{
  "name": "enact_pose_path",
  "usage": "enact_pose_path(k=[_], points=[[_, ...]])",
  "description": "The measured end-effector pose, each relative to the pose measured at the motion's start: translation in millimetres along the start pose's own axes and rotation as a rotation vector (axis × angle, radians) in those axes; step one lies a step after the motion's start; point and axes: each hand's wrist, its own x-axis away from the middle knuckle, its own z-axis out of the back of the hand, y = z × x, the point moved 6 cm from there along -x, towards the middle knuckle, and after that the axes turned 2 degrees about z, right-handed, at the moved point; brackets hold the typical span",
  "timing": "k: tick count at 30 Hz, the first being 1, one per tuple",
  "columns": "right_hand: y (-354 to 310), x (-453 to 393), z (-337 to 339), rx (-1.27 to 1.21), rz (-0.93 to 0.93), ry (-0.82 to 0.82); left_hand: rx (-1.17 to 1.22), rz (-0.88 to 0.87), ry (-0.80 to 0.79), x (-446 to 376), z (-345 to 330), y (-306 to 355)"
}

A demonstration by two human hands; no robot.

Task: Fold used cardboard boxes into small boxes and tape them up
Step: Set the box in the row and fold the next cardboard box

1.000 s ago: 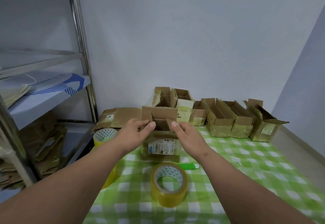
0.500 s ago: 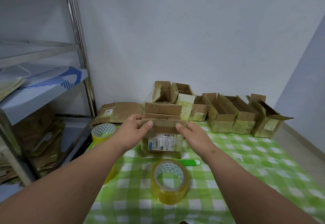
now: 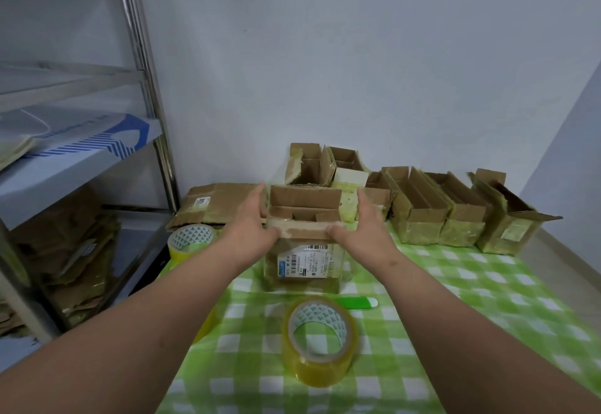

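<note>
A small used cardboard box (image 3: 305, 265) with a shipping label stands upright on the green checked tablecloth (image 3: 461, 303). Its far flap stands up and the side flaps lie folded inward. My left hand (image 3: 252, 221) lies flat against the box's left side with its thumb on the taped near flap. My right hand (image 3: 367, 225) mirrors it on the right side, its thumb on the same flap. A roll of clear yellowish tape (image 3: 320, 343) stands on edge in front of the box, with a green cutter (image 3: 357, 302) lying just behind it.
A second tape roll (image 3: 192, 239) sits at the table's left edge. Several open taped boxes (image 3: 419, 218) line the back wall, with flattened cardboard (image 3: 214, 202) at the back left. A metal shelf rack (image 3: 153, 121) holding flattened cartons stands on the left.
Both hands slid from the top opening out to the box's sides. The near flap came down toward me and the far flap now stands up. The camera tilted up slightly.
</note>
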Motion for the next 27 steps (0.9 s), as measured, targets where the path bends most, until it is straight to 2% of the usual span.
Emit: enact_pose_path(k=[6,9,12,16,19,22,27], points=[[-16.3,-8.6,-6.4,0.054,0.122,-0.11,-0.044,0.052,-0.064,-11.2,-4.7,2.2],[-22.9,-7.8,-4.0,0.154,0.153,-0.054,0.022,0.084,-0.054,-15.0,-6.4,-1.8],[-22.5,-0.9,-2.8,0.188,0.214,0.041,0.058,0.046,-0.007,-15.1,-9.3,-2.8],[-14.0,5.7,-9.8,0.206,0.236,0.111,-0.121,0.03,0.04,-5.4,-15.3,-2.5],[-12.3,10.1,-10.7,0.266,0.248,0.109,-0.302,-0.047,0.071,0.2,-15.9,4.7],[-11.0,16.6,-11.5,0.354,0.28,0.066,-0.484,-0.154,0.03,7.2,-18.2,12.2],[-8.2,23.3,-13.6,0.45,0.303,-0.014,-0.57,-0.152,-0.049,11.2,-19.4,6.6]])
